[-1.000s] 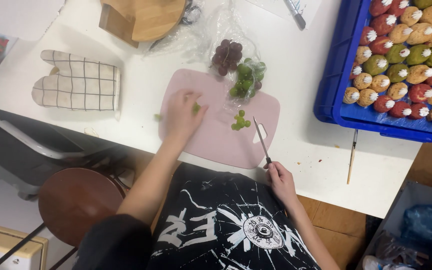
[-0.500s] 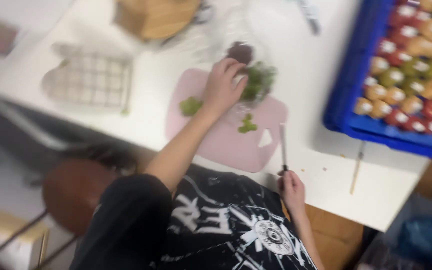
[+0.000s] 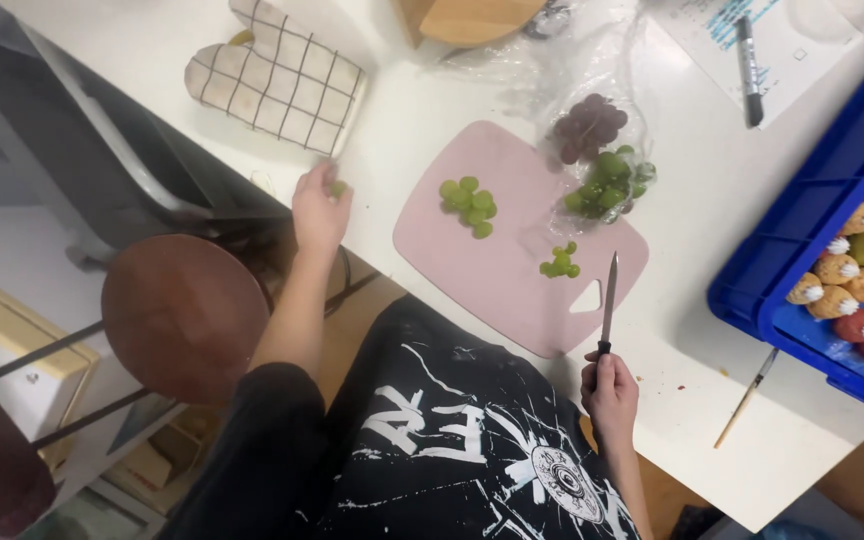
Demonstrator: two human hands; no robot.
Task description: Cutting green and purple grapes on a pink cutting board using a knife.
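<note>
The light is bright and even, and it seems to come from above. The white table [image 3: 422,120] shines almost too bright at the far side, so its edges wash out there. The clear plastic bag [image 3: 592,60] has small shiny spots of glare. Shadows are soft and short. The floor on the left is darker. The picture is mostly sharp. The left hand [image 3: 320,205] looks a little blurry. Lines bend a bit near the corners.

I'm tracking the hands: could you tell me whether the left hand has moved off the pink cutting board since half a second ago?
Yes. The left hand has left the pink cutting board and now sits beside it, below the checked oven mitt, fingers on a green grape.
</note>
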